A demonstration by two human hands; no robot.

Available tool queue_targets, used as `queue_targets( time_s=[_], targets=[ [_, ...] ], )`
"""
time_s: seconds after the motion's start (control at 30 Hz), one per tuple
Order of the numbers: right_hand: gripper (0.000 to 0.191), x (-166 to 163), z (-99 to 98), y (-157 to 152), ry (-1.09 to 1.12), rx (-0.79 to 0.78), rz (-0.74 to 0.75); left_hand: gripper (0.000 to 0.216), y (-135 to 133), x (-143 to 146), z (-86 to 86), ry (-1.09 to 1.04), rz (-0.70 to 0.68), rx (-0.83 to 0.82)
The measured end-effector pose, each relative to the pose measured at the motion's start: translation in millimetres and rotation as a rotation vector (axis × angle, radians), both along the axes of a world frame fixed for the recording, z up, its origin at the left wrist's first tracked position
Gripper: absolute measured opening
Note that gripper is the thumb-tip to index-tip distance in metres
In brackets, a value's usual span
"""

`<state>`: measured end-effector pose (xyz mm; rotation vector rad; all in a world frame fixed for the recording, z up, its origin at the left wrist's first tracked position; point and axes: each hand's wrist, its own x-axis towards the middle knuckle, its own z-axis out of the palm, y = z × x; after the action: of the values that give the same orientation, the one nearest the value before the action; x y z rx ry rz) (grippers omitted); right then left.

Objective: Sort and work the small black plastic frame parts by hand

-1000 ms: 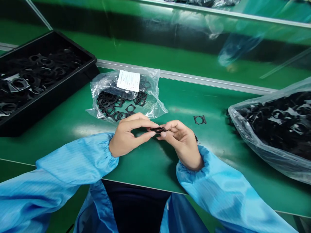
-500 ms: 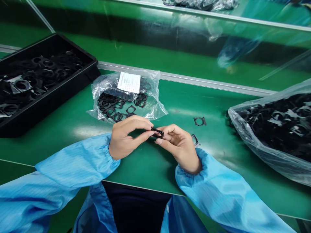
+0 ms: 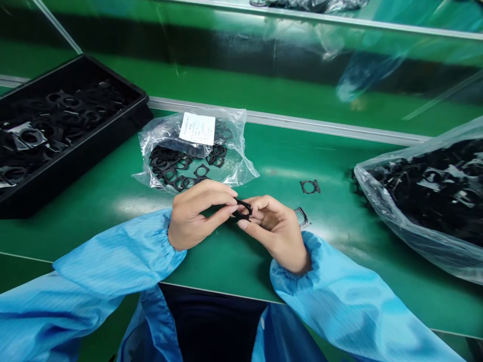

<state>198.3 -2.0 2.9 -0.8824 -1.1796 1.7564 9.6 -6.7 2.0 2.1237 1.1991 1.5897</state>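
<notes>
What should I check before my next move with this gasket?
Gasket pinched between left hand and right hand: ok.
Gasket free of defects: cannot tell, fingers hide part of it.
Near loose gasket clear of the right hand: not ok, it lies right beside it.
Far loose gasket lying flat on the mat: ok.
Bag label readable: cannot tell, print too small.

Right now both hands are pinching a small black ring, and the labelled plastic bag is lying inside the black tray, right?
No: the labelled plastic bag lies on the green mat beside the black tray, not inside it, as the head view shows.
</notes>
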Motion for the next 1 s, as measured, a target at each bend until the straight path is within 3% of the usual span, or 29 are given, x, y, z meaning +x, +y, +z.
queue_targets(
  time_s=[0.43, 0.73, 1.0],
  targets=[
    [0.034, 0.5, -0.2, 2.1, -0.007, -0.009, 0.011, 0.013, -0.6, -1.6, -2.6, -0.016, -0.037, 0.035],
    [0.034, -0.5, -1.2, 2.1, 0.005, -0.019, 0.016, 0.005, -1.9, -1.2, 0.9, 0.036, 0.007, 0.041],
    [0.034, -0.7, -0.2, 3.1, 0.015, -0.01, 0.014, 0.008, 1.1, -1.6, -1.7, -0.069, -0.044, -0.008]
  ],
)
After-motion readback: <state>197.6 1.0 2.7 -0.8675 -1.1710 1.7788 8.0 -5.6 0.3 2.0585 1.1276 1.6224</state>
